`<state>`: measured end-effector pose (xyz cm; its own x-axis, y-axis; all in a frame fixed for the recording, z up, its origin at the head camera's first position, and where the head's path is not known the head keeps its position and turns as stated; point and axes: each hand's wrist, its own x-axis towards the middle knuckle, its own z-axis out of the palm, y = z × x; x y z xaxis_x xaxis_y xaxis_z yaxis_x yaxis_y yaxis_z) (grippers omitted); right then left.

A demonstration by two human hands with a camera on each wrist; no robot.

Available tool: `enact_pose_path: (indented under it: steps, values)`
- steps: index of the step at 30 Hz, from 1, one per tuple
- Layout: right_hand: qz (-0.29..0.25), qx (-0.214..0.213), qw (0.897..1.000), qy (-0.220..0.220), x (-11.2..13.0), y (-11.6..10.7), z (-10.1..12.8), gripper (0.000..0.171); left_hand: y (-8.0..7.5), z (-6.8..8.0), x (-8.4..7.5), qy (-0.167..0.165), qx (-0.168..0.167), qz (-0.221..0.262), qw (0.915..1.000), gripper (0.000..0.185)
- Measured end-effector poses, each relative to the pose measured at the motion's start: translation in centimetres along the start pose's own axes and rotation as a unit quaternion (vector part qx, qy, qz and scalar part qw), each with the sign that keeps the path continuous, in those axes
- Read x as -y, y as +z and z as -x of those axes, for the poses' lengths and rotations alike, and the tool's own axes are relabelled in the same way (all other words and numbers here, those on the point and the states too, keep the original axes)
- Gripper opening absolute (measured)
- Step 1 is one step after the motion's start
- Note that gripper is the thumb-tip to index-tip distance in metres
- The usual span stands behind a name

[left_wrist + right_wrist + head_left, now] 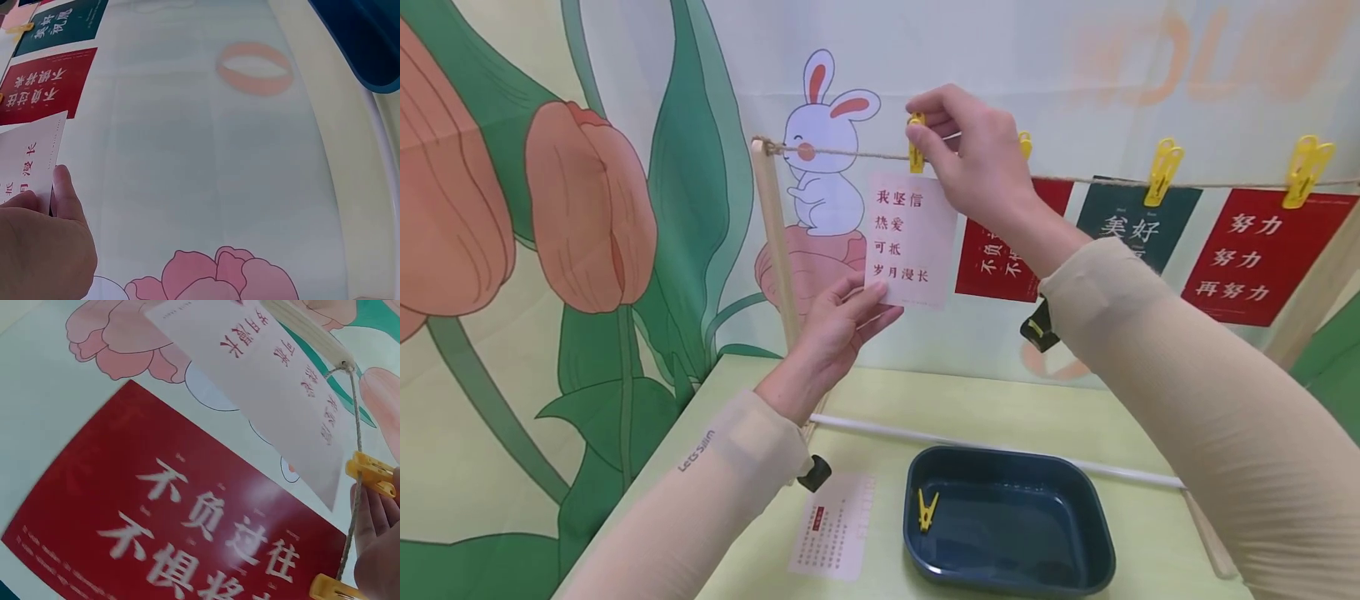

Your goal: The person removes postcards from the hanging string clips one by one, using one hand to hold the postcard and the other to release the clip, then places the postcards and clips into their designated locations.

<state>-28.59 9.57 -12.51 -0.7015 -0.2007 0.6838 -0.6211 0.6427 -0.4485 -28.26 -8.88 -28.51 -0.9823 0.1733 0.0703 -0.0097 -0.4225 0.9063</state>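
Note:
A pale pink card (910, 242) with red Chinese writing is pinched at its lower left corner by my left hand (842, 325), thumb in front and fingers behind. Above it, my right hand (981, 146) pinches a yellow clothespin (917, 146) between thumb and fingers, at the twine (850, 153). The card's top edge sits right by the clothespin's tip; whether the jaws grip the card I cannot tell. In the right wrist view the clothespin (372, 474) straddles the twine, and the card (262, 394) hangs at a slant beside a red card (156, 487).
Yellow clothespins hold a red card (1000, 275), a green card (1138, 221) and another red card (1270, 254) along the twine. The twine is tied to a wooden post (775, 225). Below stand a dark blue tray (1022, 533) holding one clothespin (927, 510), and another pink card (831, 533).

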Motion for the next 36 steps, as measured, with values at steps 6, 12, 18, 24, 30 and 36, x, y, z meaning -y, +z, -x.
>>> enact_pose_path:
  steps: [6,12,18,24,30,36]
  values:
    - [-0.002,-0.034,0.999,-0.034,0.0,-0.1,0.1,0.03,-0.4,0.0,0.2,0.004,-0.001,0.0,1.0,0.02]
    - [-0.004,-0.023,0.999,-0.047,0.1,-0.4,0.8,0.029,-0.4,0.2,0.3,0.004,0.0,-0.004,1.0,0.021]
    - [-0.026,-0.001,0.997,-0.073,-0.1,-0.6,2.4,0.028,-0.8,0.4,0.6,-0.006,-0.002,-0.017,0.9998,0.029]
    - [-0.041,0.018,0.995,-0.09,-0.4,-0.6,4.1,0.026,-1.3,0.6,0.9,-0.008,-0.005,-0.024,0.9997,0.029]
    - [-0.05,0.06,0.994,-0.082,-1.0,-0.1,6.1,0.028,-2.2,1.1,1.1,-0.016,-0.004,-0.042,0.999,0.026]
    - [-0.06,0.108,0.991,-0.05,-1.6,0.2,8.2,0.031,-2.7,1.6,1.4,-0.022,0.002,-0.059,0.998,0.02]
